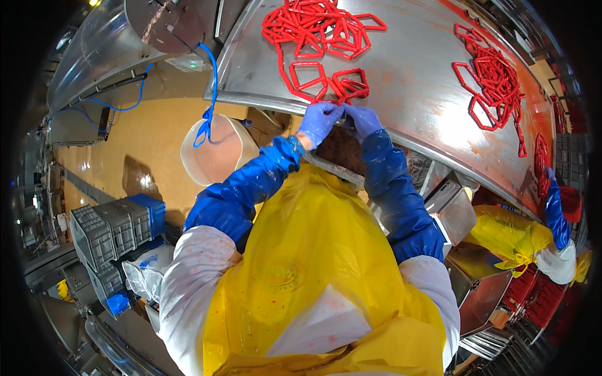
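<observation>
Red sausages [301, 28] reach beyond your grip
Your left hand [318, 123] and right hand [364, 120] pinch the near end, close together

The sausage links [302, 31] are bright red. The counter [401, 81] is silvery grey with reddish smears. Both gloves [318, 124] are light purple, and the sleeve covers [395, 185] are deep blue. The apron [301, 232] is yellow with tiny red specks. The white shirt [204, 257] has pink spots. The floor [94, 141] is tan; the cord [214, 81] is blue.
</observation>
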Motion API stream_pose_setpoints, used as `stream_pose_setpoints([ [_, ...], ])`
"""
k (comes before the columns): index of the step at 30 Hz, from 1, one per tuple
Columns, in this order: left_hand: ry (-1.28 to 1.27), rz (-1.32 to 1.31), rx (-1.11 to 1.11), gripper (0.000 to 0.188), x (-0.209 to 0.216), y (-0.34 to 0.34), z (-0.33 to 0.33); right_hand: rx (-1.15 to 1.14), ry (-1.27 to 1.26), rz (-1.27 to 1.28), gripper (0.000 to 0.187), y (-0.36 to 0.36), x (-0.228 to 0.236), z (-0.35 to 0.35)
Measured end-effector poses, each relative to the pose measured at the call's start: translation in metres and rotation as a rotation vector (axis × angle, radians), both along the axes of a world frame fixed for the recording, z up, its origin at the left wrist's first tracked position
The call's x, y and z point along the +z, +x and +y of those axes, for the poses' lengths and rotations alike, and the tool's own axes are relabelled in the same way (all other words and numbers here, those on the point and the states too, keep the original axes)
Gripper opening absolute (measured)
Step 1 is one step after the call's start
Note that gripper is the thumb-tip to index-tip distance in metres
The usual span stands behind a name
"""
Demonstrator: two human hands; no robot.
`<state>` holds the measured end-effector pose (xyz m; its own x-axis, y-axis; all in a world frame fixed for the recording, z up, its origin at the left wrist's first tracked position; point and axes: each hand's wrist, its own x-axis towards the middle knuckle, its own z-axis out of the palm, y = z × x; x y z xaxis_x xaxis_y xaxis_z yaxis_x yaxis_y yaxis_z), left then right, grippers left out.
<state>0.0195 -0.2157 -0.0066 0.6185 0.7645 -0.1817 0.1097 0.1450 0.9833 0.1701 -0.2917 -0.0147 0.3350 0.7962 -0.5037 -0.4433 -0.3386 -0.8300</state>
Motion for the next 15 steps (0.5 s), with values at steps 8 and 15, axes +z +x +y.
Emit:
stream_pose_setpoints([
  [8,0.716,-0.028,-0.267,0.047,0.001,0.004,0.009,0.017,0.449,-1.136,0.016,-0.004,0.032,-0.018],
  [15,0.73,0.08,-0.321,0.028,0.021,0.11,0.125,-0.142,0.293,-0.4,0.018,0.024,0.061,-0.065],
])
